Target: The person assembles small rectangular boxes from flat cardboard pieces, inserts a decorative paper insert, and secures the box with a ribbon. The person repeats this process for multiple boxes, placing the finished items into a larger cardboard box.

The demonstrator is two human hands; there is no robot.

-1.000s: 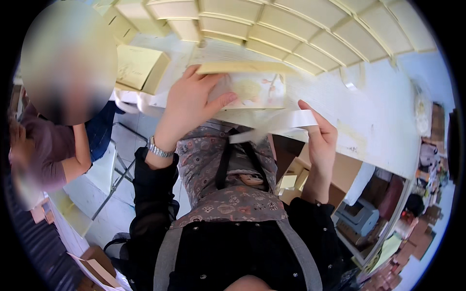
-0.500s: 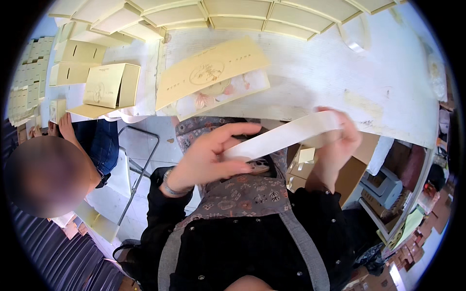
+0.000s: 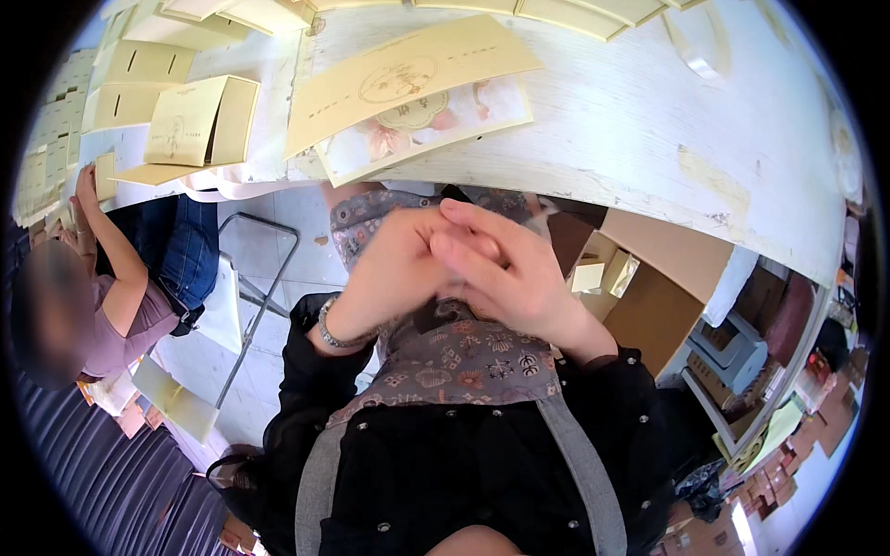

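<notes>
Two hands, left hand and right hand, pressed together below the table edge, grip contents hidden

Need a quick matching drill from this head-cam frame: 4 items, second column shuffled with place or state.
Items:
1. hands
2. cream flat card
3. folded cream box
4. metal bracelet

Places or states:
A. on the left wrist
B. pressed together in front of the chest, below the table edge
C. standing on the table at the far left
D. lying flat on the table over a flowered sheet

Pairs: 1-B, 2-D, 3-C, 4-A
</notes>
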